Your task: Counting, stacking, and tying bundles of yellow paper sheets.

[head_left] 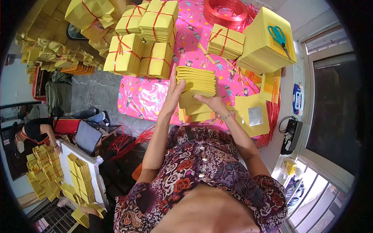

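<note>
So the biggest thing you've got is the pink table, with its shiny printed cover, running from the top of the frame to the middle. Over at the far left there's another person beside a white table with yellow bundles on it. Back at yours, the tall pile of yellow sheets takes the upper right. Your tied bundles crowd the upper left of the pink cover, some on top of others, all crossed with red string.

Next down is the yellow stack, dead centre, just in front of your body, its folded edges showing in rows. Both your hands are on it and apart from each other: your left hand lies flat along its left side with the thumb round the front, and your right hand hugs the lower right, thumb on the near face. More yellow sheets lie under it.

A red coil sits at the top, just behind a single tied bundle. Right of your right hand there's a loose sheet bearing a silver square. Teal scissors rest on the tall pile. Smallest bit: the bracelet on your right wrist.
</note>
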A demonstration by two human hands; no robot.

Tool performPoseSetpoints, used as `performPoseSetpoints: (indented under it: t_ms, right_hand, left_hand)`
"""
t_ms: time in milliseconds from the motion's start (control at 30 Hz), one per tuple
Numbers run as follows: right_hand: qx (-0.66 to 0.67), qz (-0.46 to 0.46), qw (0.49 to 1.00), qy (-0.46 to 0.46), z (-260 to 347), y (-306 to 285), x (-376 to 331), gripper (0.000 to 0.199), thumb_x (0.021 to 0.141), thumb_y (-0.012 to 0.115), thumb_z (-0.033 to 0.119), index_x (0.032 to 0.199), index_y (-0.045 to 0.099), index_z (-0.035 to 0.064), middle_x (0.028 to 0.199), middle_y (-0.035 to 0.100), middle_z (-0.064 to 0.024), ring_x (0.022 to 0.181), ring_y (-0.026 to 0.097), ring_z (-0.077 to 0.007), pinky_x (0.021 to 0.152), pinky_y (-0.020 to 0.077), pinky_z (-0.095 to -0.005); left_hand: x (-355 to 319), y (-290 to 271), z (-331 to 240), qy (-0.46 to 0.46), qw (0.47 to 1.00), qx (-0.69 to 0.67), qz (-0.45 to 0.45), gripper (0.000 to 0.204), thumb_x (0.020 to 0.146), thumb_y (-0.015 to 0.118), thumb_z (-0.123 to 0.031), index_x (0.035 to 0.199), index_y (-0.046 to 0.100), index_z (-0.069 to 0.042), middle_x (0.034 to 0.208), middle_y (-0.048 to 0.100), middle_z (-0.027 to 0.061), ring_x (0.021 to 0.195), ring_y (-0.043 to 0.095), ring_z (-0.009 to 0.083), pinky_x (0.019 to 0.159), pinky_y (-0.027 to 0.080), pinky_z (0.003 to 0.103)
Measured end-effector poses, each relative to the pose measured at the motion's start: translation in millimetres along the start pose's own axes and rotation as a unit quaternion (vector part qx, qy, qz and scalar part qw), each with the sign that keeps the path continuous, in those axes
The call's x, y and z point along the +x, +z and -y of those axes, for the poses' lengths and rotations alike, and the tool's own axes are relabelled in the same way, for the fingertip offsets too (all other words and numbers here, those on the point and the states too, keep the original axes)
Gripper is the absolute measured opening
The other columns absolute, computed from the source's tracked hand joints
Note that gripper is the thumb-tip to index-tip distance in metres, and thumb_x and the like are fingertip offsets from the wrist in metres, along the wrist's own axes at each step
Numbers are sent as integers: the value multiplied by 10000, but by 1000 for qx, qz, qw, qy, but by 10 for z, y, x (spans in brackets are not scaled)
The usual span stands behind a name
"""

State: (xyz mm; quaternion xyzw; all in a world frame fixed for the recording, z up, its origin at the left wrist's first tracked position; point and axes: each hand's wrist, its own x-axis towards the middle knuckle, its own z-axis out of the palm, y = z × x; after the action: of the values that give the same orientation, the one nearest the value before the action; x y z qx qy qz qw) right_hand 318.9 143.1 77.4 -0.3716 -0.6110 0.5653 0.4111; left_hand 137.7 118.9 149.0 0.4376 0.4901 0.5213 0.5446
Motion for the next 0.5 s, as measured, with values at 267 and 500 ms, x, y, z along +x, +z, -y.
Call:
performPoseSetpoints:
  t_ms: [267,500]
  right_hand:
    - [130,-9,988,78,332,-160,228,581,771,727,32,1262,416,10,1162,556,-73,1053,557,-160,876,486,-307]
    - [341,-44,936,82,488,-276,255,538,848,667,110,1312,403,51,1225,518,-64,1129,515,-180,938,466,-337]
  left_hand:
    - [304,-372,-62,97,958,230,141,1287,554,854,-430,1480,34,-72,1471,197,198,1368,211,340,1110,200,434]
    - [469,-248,-341,81,946,234,210,1250,540,859,-446,1464,111,-59,1380,292,230,1308,298,342,1082,263,428]
